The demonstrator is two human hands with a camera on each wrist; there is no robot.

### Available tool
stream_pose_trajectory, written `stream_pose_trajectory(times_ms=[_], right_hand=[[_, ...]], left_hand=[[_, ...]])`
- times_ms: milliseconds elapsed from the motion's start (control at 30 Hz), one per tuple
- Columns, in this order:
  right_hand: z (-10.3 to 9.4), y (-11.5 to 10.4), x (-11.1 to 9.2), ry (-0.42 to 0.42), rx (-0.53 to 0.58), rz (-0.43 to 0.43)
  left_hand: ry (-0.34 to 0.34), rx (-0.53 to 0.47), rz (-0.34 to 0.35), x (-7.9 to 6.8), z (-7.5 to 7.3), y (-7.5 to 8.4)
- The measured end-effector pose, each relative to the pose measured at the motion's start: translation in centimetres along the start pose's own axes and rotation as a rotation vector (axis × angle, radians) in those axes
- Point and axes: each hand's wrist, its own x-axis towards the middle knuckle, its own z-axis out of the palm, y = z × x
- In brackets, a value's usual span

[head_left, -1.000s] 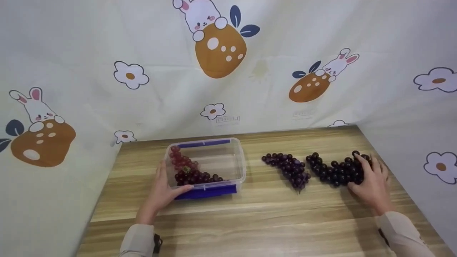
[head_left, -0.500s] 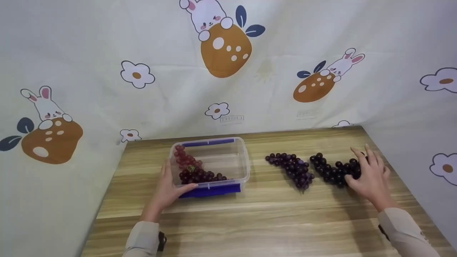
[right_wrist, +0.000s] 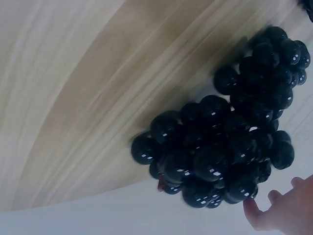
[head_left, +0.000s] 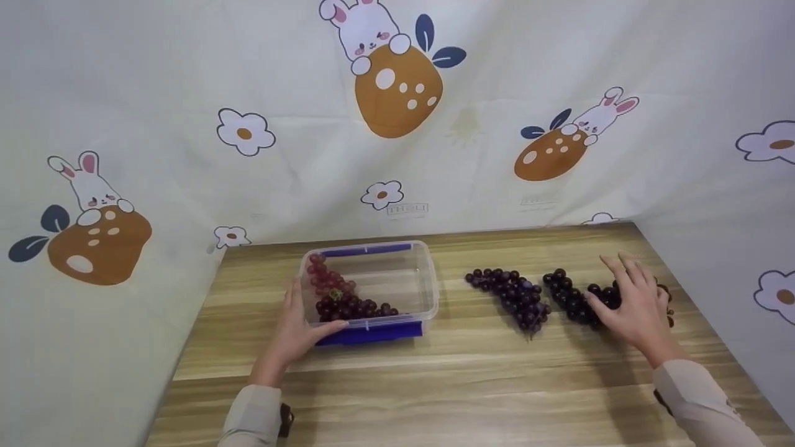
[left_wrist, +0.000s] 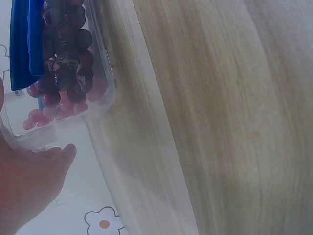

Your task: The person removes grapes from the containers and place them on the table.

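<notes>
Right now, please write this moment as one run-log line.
left grip: holds clear box; right grip: over black grapes; purple grapes: on table; red grapes, maroon grapes: in box

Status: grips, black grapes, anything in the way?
Left grip touching tub. Right grip spread over black grapes, outside tub. Purple bunch lies between them and tub.

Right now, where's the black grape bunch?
Head view, right side: the black grape bunch lies right of the purple grape bunch on the wood-grain table, partly covered by the right hand.
</notes>
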Motion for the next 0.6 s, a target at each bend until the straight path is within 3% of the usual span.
stream_pose_trajectory(times_ms=[600], right_hand=[[1.3, -5.4, 2.8, 0.040, 0.042, -0.114]], left_hand=[[-0.003, -0.024, 0.004, 0.2, 0.2, -0.3]])
